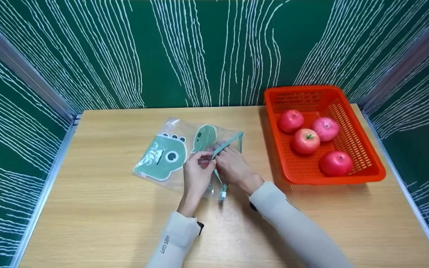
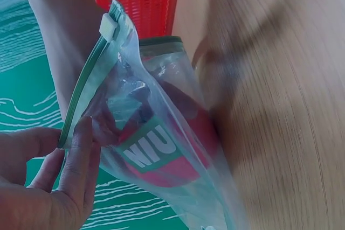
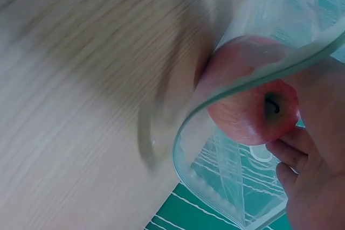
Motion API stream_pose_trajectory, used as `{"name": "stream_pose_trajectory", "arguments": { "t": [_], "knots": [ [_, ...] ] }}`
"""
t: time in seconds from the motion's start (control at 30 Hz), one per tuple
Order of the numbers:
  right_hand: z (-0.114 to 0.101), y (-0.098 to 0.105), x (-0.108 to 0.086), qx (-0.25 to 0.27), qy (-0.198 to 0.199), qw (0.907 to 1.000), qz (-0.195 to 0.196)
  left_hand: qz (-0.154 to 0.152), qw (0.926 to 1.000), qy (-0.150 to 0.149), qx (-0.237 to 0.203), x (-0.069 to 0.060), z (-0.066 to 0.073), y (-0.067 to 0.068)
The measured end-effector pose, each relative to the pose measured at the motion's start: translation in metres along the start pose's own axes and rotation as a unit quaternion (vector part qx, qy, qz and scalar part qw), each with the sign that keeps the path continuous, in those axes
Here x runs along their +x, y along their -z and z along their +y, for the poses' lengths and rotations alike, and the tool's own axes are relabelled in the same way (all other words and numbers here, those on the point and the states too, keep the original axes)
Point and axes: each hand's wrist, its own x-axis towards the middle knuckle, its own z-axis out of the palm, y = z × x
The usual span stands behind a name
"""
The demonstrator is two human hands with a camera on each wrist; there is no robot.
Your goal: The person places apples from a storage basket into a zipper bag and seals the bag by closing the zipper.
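A clear zip bag (image 1: 188, 128) with green dinosaur prints lies on the table, its green-edged mouth turned to the right. My left hand (image 1: 197, 175) pinches the edge of that mouth; in the left wrist view the fingers (image 2: 81, 149) hold the green strip, away from the white slider (image 2: 108, 27). Through the mouth reaches my right hand (image 1: 233, 165), its fingers (image 3: 291, 152) curled against a red apple (image 3: 250, 92) inside the bag. In the left wrist view the apple (image 2: 199, 133) shows through the plastic, partly behind printed letters.
An orange-red basket (image 1: 287, 175) stands on the right of the wooden table (image 1: 99, 197), holding several apples (image 1: 305, 141). Green panels (image 1: 169, 56) with white wavy lines rise behind the table and at both sides, with metal posts at the corners.
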Motion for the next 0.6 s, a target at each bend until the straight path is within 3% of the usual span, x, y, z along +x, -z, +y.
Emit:
{"name": "stream_pose_trajectory", "arguments": {
  "t": [0.33, 0.6],
  "knots": [
    [0.001, -0.007, 0.010, -0.003, 0.019, 0.9998, 0.007, 0.015, 0.9992, -0.037, -0.008, 0.000, -0.001, 0.000],
    [0.000, -0.008, 0.013, -0.011, 0.030, 0.9995, -0.004, 0.013, 0.9993, -0.034, -0.010, 0.000, 0.003, 0.002]
  ]
}}
